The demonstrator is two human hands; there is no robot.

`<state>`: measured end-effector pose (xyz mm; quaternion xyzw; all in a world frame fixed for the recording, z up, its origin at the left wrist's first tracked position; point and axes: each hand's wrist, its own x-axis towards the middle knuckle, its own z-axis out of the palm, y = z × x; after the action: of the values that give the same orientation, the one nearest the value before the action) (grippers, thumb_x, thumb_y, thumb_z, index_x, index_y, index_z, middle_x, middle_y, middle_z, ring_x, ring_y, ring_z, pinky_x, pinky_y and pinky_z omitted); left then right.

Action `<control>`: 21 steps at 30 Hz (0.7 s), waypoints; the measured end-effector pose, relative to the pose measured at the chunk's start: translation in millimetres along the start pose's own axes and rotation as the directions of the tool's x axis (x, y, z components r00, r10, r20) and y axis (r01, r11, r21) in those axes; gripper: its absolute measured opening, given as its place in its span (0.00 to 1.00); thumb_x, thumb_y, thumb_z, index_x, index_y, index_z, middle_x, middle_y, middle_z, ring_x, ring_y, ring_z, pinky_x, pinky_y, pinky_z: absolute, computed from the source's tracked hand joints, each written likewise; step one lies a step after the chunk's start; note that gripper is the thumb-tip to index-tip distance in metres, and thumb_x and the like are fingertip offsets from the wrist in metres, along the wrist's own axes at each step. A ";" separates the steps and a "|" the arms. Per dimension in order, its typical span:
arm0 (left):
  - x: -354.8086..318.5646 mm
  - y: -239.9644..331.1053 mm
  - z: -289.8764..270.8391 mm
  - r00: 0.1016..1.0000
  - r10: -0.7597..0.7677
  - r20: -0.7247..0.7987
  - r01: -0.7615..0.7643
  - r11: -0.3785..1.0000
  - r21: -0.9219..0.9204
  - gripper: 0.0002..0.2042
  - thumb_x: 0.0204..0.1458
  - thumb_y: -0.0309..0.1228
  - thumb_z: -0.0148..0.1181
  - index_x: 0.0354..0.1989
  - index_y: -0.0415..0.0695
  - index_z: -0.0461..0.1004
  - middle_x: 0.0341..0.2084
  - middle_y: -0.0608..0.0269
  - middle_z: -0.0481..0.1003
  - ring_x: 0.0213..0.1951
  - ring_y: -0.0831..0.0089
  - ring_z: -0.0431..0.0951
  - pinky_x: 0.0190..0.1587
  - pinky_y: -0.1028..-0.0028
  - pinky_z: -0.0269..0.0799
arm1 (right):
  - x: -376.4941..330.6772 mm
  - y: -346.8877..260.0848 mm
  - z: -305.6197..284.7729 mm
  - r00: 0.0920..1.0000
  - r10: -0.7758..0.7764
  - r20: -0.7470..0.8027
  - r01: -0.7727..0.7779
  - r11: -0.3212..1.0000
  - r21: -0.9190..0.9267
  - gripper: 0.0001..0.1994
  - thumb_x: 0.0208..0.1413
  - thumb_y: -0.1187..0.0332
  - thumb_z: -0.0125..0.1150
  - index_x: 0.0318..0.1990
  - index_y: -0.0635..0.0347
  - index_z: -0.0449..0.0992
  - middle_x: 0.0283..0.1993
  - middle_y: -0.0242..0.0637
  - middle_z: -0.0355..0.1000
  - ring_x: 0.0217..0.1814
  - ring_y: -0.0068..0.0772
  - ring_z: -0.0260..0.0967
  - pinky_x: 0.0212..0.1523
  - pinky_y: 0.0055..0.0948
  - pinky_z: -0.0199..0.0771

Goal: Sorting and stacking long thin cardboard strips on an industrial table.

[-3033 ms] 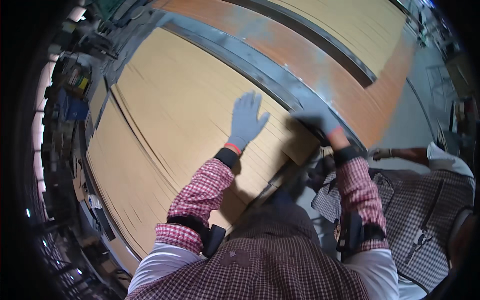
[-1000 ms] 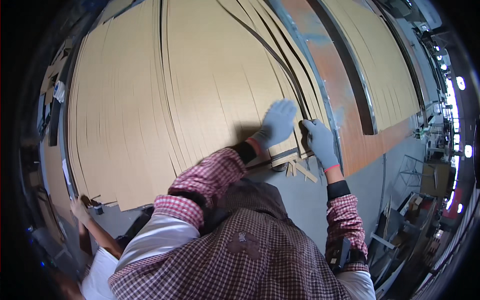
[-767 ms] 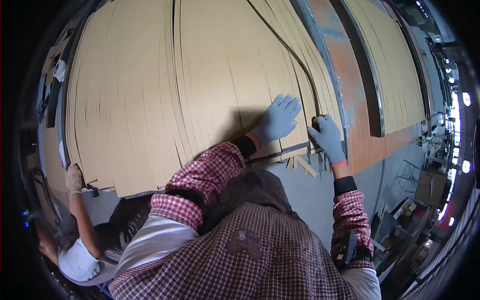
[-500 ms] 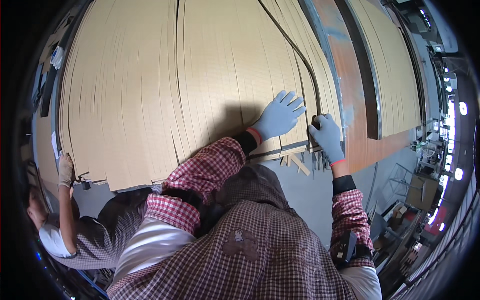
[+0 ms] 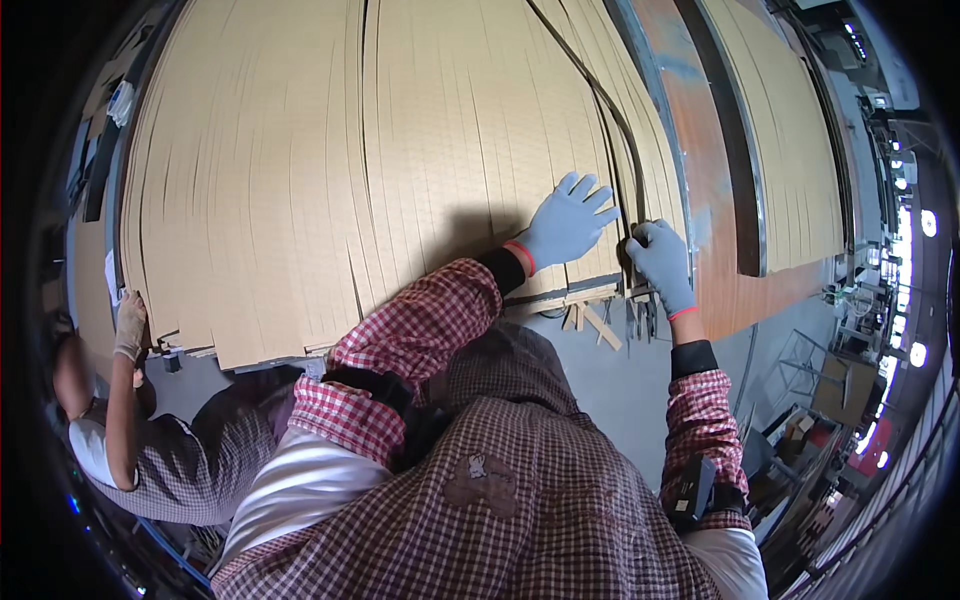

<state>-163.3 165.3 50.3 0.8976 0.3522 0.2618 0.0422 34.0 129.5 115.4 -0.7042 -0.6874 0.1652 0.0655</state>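
Observation:
My left hand (image 5: 566, 226), in a grey glove, lies flat with fingers spread on the wide tan cardboard sheet (image 5: 270, 180), which is slit lengthwise. My right hand (image 5: 662, 266), also gloved, is closed at the near end of a long dark strip (image 5: 614, 110). The strip bends across the sheet's right side and runs away to the far edge. My thumb and fingers curl round its end, hiding just how it is held. A dark gap shows beside the strip, left of my right hand.
Thin offcuts (image 5: 600, 326) poke out below the sheet's near edge. Right of it lie a reddish-brown board (image 5: 705, 160) and another slit cardboard panel (image 5: 785, 150). At far left a co-worker's gloved hand (image 5: 130, 322) touches the sheet's corner.
The view has shifted slightly. The dark gap beside the strip looks wider near my right hand. My left hand stays spread on the sheet, and the co-worker's hand is a little higher.

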 end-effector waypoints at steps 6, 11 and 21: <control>-9.7 15.1 23.7 0.989 0.041 0.144 -0.015 0.984 -0.178 0.34 0.55 0.52 0.52 0.65 0.40 0.60 0.67 0.53 0.56 0.69 0.56 0.53 0.70 0.56 0.42 | 3.9 -14.3 -14.4 0.998 0.014 -0.058 -0.022 0.990 -0.137 0.09 0.46 0.64 0.58 0.31 0.59 0.76 0.35 0.45 0.72 0.36 0.51 0.72 0.39 0.44 0.72; -6.8 14.7 27.9 0.988 0.041 0.146 -0.011 0.981 -0.196 0.34 0.54 0.51 0.53 0.64 0.40 0.60 0.66 0.51 0.56 0.69 0.55 0.52 0.70 0.56 0.42 | 0.1 -5.2 -17.7 0.988 -0.033 -0.149 0.014 0.992 -0.129 0.09 0.46 0.64 0.57 0.33 0.59 0.75 0.35 0.45 0.71 0.36 0.52 0.72 0.38 0.44 0.72; 24.3 31.5 43.6 0.981 0.056 0.184 -0.066 0.997 0.049 0.29 0.47 0.42 0.53 0.55 0.33 0.68 0.58 0.45 0.67 0.64 0.54 0.60 0.69 0.58 0.45 | -11.8 -18.2 -25.0 0.970 -0.124 -0.209 0.074 0.970 -0.232 0.06 0.45 0.67 0.59 0.30 0.58 0.71 0.34 0.44 0.69 0.37 0.49 0.71 0.35 0.47 0.72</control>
<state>-107.4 162.4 31.8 0.9289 0.3263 0.1697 0.0418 24.9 122.1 146.4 -0.6856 -0.7245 0.0040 0.0709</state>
